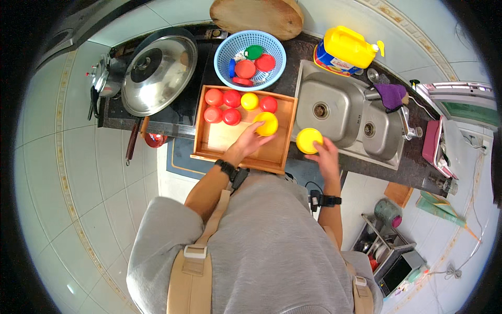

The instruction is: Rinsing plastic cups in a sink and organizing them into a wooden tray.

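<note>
My left hand (250,140) is closed on the edge of a round yellow lid (269,124), held over the right part of a wooden tray (214,141). A second yellow lid (307,139) is pinched in my right hand (326,157), beside the tray's right wall and near the sink's front edge. Inside the tray, toward its far side, lie several round red pieces (231,116) and a yellow one (250,101). The nearer half of the tray shows bare wood. A light blue plastic basket (221,51) just beyond holds red lids (244,68), a green one (253,52) and a blue one.
To the right is a double steel sink (327,86), with a yellow jug (348,47) behind it and a purple cloth (389,97) by the tap. At left, a lidded wok (159,76) stands on the stove. A round wooden board (256,18) leans at the back.
</note>
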A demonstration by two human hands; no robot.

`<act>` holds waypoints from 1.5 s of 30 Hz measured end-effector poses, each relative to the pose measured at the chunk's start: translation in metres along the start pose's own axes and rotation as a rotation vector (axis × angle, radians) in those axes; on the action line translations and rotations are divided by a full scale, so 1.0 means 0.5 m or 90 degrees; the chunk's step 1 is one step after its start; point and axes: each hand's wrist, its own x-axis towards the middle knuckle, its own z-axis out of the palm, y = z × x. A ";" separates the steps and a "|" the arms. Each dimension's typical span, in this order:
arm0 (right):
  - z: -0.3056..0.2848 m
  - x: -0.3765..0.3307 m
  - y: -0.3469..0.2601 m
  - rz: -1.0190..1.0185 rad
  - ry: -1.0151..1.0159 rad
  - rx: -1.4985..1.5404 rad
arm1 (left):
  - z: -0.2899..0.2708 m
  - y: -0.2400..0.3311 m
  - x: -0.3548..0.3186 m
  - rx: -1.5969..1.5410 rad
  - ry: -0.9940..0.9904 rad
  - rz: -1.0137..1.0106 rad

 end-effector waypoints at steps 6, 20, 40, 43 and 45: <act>0.218 0.075 0.095 0.060 -0.054 -0.014 | -0.224 0.025 0.062 0.197 0.160 -0.068; 0.270 0.107 0.162 0.211 0.042 -0.055 | -0.217 0.019 0.082 0.379 0.298 -0.011; 0.344 0.224 -0.087 0.043 -0.075 -0.234 | -0.136 0.171 0.013 0.799 0.094 -0.146; 0.396 0.311 -0.117 -0.077 -0.096 -0.316 | -0.100 0.207 -0.014 0.758 0.039 -0.202; 0.445 0.377 -0.125 -0.354 -0.122 -0.555 | -0.072 0.249 -0.017 0.815 0.030 -0.037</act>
